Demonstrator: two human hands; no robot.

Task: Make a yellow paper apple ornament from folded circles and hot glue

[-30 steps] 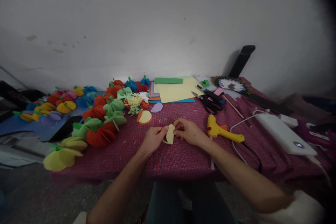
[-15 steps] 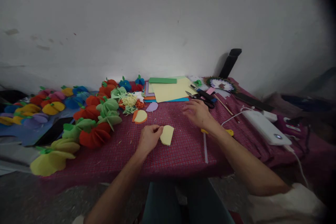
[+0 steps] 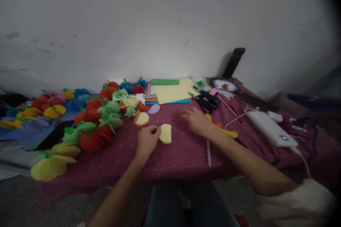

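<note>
Left hand (image 3: 148, 141): thumb and fingertips pinched together on the near edge of a small paper piece; the palm faces down and the other fingers are curled in.
Pale yellow paper piece (image 3: 166, 134): held at its left edge, just to the right of the left hand's fingertips; one side is rounded, the other straight; it lies between the two hands, nearer the left one, over the checked cloth (image 3: 183, 154).
Right hand (image 3: 196, 121): loosely open, fingers spread a little and pointing left; nothing visible in its grasp; whether it touches the cloth cannot be told; the paper lies to its left, apart from it.
Beside the right wrist: a yellow glue gun (image 3: 230, 134), partly hidden behind the forearm; a pale stick (image 3: 209, 154) lies below the wrist.
Beyond the right hand: black-handled scissors (image 3: 208, 105), with a cutter knife (image 3: 210, 96) just behind.
Beyond the left hand: an orange and yellow cutout (image 3: 142, 118); a lilac cutout (image 3: 154, 109) farther back.
Back of the table: stacked paper sheets (image 3: 174, 93), a green strip (image 3: 165, 82) on top; paper shreds (image 3: 131, 103) to their left.
Far left: rows of rounded, fanned paper shapes (image 3: 96, 140) in several colours.
Far right: a white device (image 3: 269, 127) with a cable.
</note>
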